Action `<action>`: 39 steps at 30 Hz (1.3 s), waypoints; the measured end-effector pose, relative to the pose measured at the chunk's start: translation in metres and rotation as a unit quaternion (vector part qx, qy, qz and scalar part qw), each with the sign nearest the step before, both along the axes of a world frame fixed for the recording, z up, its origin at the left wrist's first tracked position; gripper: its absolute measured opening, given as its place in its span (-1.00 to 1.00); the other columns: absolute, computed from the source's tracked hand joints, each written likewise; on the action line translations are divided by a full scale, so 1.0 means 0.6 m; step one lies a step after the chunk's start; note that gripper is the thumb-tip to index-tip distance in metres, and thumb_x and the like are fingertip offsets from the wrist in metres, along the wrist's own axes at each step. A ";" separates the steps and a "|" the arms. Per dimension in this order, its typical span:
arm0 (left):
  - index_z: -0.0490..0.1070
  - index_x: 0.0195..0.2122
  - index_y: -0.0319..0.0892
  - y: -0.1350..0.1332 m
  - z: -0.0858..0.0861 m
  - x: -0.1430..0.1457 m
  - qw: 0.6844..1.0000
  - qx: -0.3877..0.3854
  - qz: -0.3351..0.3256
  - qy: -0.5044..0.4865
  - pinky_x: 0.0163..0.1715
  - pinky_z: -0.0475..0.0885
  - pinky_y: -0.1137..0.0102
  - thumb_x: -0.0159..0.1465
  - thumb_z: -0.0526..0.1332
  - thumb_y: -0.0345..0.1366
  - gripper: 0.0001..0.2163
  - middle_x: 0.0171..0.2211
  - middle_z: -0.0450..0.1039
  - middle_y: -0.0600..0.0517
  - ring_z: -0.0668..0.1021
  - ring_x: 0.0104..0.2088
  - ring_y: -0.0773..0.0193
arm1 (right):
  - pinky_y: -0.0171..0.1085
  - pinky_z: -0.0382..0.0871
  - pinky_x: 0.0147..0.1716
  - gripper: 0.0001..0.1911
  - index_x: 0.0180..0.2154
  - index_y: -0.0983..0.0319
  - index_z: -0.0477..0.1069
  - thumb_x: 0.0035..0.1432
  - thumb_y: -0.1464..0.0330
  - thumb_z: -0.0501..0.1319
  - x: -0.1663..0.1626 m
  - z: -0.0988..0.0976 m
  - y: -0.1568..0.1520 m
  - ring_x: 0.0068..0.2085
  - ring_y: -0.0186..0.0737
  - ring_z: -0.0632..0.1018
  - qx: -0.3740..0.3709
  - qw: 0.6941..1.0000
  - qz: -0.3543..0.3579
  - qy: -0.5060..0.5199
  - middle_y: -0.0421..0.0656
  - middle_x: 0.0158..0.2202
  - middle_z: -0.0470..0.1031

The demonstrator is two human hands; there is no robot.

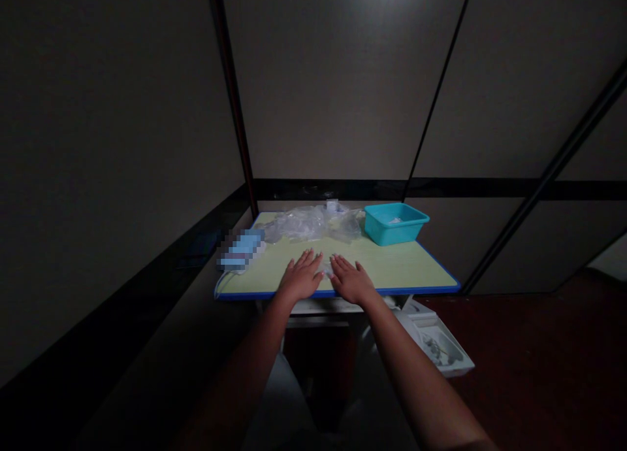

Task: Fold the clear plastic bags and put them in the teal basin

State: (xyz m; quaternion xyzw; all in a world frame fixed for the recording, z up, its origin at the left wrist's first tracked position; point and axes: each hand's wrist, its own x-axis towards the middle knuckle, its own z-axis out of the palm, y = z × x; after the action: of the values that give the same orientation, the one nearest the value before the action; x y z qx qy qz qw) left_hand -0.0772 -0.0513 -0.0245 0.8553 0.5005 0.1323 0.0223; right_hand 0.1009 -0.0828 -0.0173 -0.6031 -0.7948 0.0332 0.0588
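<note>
My left hand lies palm down near the front edge of the small yellow-green table, its fingers stretched forward. Beside it my right hand is flat too, fingers extended, a narrow gap between the two. A small piece of clear plastic shows in that gap, partly hidden by the hands; what it is exactly I cannot make out. Farther back, beyond my fingertips, spreads a heap of clear plastic bags.
A turquoise basin with something pale inside stands at the back right. At the left edge is a blurred blue device with a white cable. A white tray holding small items is below the table on the right. Walls enclose the back and left.
</note>
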 end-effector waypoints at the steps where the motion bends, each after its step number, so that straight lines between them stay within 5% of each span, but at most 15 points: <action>1: -0.11 0.30 0.00 -0.002 0.000 0.000 1.000 0.016 0.007 -0.012 0.19 0.01 0.05 0.33 -0.09 -0.06 -0.48 0.33 -0.17 -0.01 -0.05 0.31 0.14 | 0.10 -0.21 0.20 -0.36 0.31 0.28 -0.21 0.28 0.14 -0.31 0.000 0.000 0.000 0.32 -0.20 -0.13 0.000 1.000 0.000 0.000 -0.13 0.34 -0.23; 7: 0.24 0.14 -0.14 -0.008 -0.003 -0.002 0.992 0.094 0.060 -0.062 0.16 0.09 0.16 0.32 -0.04 -0.08 -0.57 0.21 0.18 -0.10 0.19 0.22 0.11 | 0.10 -0.20 0.20 -0.36 0.31 0.27 -0.21 0.28 0.14 -0.31 0.000 0.000 0.001 0.32 -0.21 -0.12 -0.001 1.000 -0.002 0.002 -0.14 0.34 -0.23; 13: 0.36 0.05 -0.05 -0.014 0.004 -0.003 0.991 0.108 0.046 -0.068 0.15 0.09 0.12 0.27 0.07 -0.09 -0.64 0.16 0.23 -0.06 0.15 0.21 0.04 | 0.09 -0.21 0.20 -0.36 0.31 0.26 -0.21 0.28 0.15 -0.30 0.000 -0.001 -0.001 0.32 -0.22 -0.11 0.005 1.000 -0.004 0.004 -0.13 0.34 -0.21; 39: 0.35 -0.01 -0.08 -0.020 0.015 -0.002 0.992 0.099 0.029 -0.080 0.06 0.19 0.20 0.23 0.15 -0.15 -0.68 -0.02 0.31 -0.07 0.27 0.05 0.07 | 0.08 -0.21 0.20 -0.36 0.31 0.27 -0.22 0.28 0.14 -0.28 0.001 -0.003 0.000 0.32 -0.23 -0.11 0.006 1.000 -0.002 0.010 -0.12 0.34 -0.22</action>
State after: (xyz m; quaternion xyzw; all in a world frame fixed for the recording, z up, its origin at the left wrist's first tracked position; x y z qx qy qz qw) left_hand -0.0787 -0.0633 -0.0156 0.8253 0.5059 0.2494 -0.0260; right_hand 0.1014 -0.0830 -0.0188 -0.6040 -0.7932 0.0338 0.0703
